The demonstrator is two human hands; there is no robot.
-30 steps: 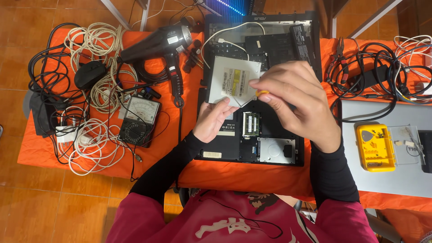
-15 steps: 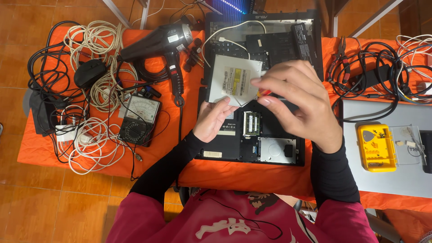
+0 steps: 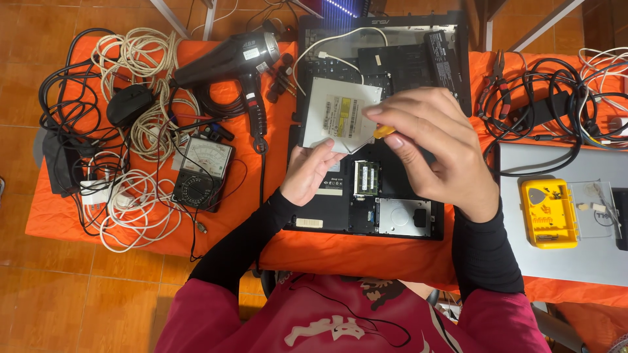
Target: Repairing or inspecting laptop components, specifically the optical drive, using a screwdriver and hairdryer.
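Note:
An opened black laptop base point(image 3: 366, 216) lies upside down on the orange table, its inner boards exposed. My left hand point(image 3: 313, 171) holds a flat silver optical drive point(image 3: 337, 117) by its near corner, above the laptop. My right hand point(image 3: 435, 147) grips a screwdriver with an orange handle point(image 3: 383, 131), pinched between thumb and fingers, its tip at the drive's right edge. Black sleeves cover both forearms.
A black hair dryer point(image 3: 232, 60), an analog multimeter point(image 3: 201, 172) and tangled white and black cables point(image 3: 131, 131) lie left. At right, a grey closed laptop point(image 3: 556, 261) carries a yellow screwdriver bit case point(image 3: 548, 212); more cables and pliers point(image 3: 500, 75) sit behind it.
My right hand has shifted slightly on the screwdriver at the drive's edge. The left hand and drive stay almost where they were.

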